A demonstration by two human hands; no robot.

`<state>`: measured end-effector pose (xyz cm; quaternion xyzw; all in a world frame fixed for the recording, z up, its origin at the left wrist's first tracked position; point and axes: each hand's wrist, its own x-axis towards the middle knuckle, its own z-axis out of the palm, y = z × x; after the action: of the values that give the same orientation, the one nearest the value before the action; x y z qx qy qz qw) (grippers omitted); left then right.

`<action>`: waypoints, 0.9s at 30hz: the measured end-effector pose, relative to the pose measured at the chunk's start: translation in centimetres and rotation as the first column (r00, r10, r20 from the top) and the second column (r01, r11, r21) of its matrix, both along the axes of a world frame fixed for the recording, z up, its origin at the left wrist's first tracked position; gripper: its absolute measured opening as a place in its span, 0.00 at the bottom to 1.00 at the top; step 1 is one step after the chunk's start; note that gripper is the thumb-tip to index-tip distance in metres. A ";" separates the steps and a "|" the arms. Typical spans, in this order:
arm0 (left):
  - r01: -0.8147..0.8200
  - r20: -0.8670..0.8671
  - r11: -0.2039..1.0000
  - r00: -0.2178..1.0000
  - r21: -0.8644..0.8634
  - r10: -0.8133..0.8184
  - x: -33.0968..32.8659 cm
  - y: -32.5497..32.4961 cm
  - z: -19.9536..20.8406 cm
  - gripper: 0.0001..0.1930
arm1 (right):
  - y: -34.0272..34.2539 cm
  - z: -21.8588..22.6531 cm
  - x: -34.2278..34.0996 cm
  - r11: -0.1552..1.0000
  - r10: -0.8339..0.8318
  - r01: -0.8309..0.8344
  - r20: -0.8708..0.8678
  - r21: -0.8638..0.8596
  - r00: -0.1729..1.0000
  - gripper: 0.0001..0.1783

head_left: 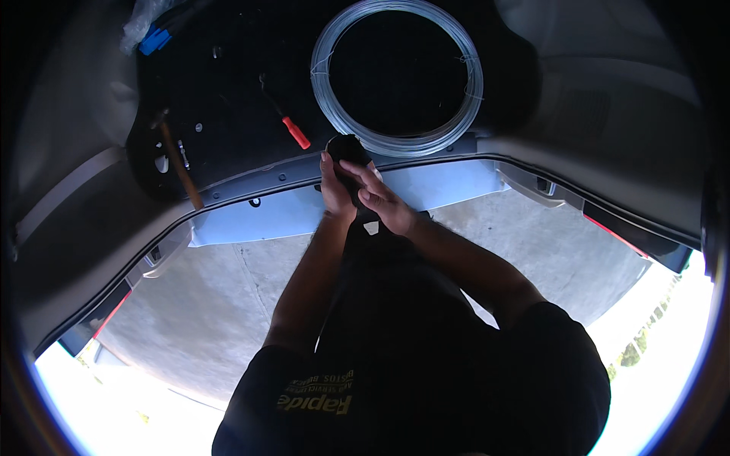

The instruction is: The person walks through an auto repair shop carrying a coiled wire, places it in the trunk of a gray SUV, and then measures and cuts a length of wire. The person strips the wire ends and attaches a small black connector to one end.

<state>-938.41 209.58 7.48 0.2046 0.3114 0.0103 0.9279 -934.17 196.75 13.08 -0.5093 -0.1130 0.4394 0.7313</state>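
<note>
My left hand (335, 188) is closed around a dark, rounded object (347, 147), held upright in front of my chest; its kind does not show clearly. My right hand (389, 208) lies against the near side of that object, with its fingers stretched out over it and the thumb a little apart. Just beyond my hands, a large coil of silvery wire (322, 80) lies on the dark cargo floor, tied at several spots. To the left of the coil rests a screwdriver-like tool with a red handle (296, 133) and a thin dark shaft.
A hammer with a wooden handle (181, 167) leans at the left by the cargo sill (266, 176). Beside it lie a small shiny metal tool (184, 154) and small bits. A blue item (155, 40) with clear plastic sits far left. Light blue bumper (251, 220) lies below the sill.
</note>
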 end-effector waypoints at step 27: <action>0.478 -0.496 0.158 0.863 0.864 0.101 10.9 7.6 -7.3 0.27 | 0.2 -8.3 19.0 0.473 0.700 0.530 0.665 -0.704 0.258 0.34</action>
<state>-927.49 217.18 0.19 0.7812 0.4043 0.0382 0.4742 -915.15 196.92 4.75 -0.9397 -0.3235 0.0682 0.0872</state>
